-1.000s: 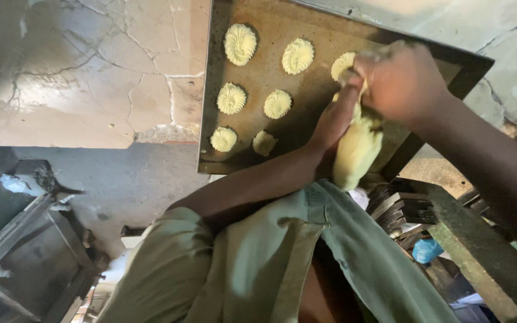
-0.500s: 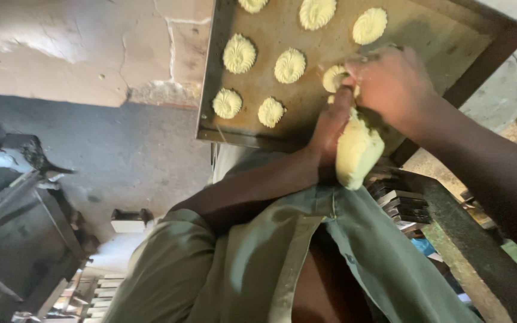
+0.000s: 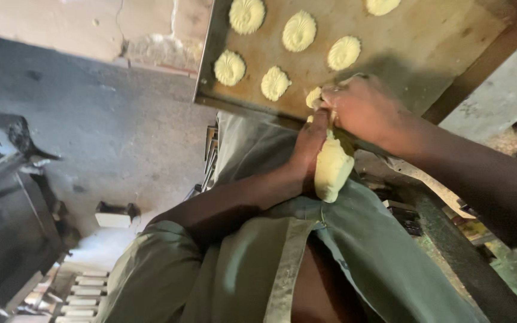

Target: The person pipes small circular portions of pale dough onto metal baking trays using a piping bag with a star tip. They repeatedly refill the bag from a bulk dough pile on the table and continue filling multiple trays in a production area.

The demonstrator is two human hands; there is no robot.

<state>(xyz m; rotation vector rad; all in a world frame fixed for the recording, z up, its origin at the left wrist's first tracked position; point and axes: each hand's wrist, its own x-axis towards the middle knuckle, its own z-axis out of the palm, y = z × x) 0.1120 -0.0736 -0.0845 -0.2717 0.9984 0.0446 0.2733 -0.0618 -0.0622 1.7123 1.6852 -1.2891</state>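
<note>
- Piping dough onto the baking tray is judged the step in hand; a fresh swirl is being formed at the near edge.
- The piping bag is held closed in the left hand at its bulging body, while the right hand is clamped around its tip.
- Finished swirls are set in rows.
- A steady squeeze, then a clean lift, seems called for.
</note>
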